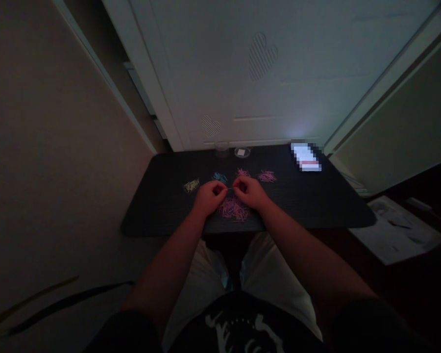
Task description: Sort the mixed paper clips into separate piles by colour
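Observation:
My left hand (210,197) and my right hand (251,192) meet over the middle of a dark table, thumbs and forefingers pinched. A thin, pale bluish stick (230,188) spans the small gap between their fingertips. Just below lies a large loose pile of pink and purple little sticks (234,210). Beyond my hands are smaller heaps: blue sticks (219,177), pink sticks (243,172), partly hidden by my right hand, and another pink heap (267,176). Pale yellow sticks (191,185) are gathered left of my left hand. The dim light blurs single pieces.
At the back of the dark table (308,206) stand a clear round container (221,149) and a clear round lid (242,152) with a white square. A lit phone (306,157) lies back right. A white door panel (213,88) rises behind. Papers (395,230) lie lower right.

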### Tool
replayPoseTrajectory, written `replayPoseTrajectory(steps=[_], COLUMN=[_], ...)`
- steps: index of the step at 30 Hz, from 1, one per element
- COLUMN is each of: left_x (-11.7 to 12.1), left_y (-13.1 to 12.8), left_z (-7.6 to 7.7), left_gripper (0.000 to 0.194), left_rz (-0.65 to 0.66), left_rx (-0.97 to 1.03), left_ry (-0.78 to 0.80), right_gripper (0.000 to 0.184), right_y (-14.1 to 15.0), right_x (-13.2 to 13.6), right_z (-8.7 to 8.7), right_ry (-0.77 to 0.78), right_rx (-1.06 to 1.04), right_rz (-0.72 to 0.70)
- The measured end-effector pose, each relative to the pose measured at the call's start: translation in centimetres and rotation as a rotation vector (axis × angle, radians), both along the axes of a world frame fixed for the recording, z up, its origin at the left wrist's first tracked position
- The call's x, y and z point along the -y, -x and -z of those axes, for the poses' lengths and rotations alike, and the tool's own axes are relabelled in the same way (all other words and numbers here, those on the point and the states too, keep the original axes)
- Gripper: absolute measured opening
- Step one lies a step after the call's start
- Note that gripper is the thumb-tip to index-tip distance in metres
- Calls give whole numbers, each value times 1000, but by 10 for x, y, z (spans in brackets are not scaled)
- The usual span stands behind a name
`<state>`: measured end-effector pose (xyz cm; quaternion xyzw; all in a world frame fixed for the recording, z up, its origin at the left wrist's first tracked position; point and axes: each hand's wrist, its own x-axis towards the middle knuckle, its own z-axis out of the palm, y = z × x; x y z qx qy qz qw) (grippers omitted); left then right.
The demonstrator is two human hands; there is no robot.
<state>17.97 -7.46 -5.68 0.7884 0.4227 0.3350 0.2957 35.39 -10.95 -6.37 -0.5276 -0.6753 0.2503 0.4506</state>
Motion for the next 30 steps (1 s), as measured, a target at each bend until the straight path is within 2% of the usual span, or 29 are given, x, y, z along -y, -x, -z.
replayPoseTrajectory(steps=[30], left_x=[-1], left_y=[0], left_z=[2], left_gripper=[13], left_rz=[-1], left_rx=[-21], left_ry=[5], right_gripper=[5], right_y=[-1], right_x=[-1], right_z=[1], right_ry=[-57], right_rx=[137], right_rz=[12])
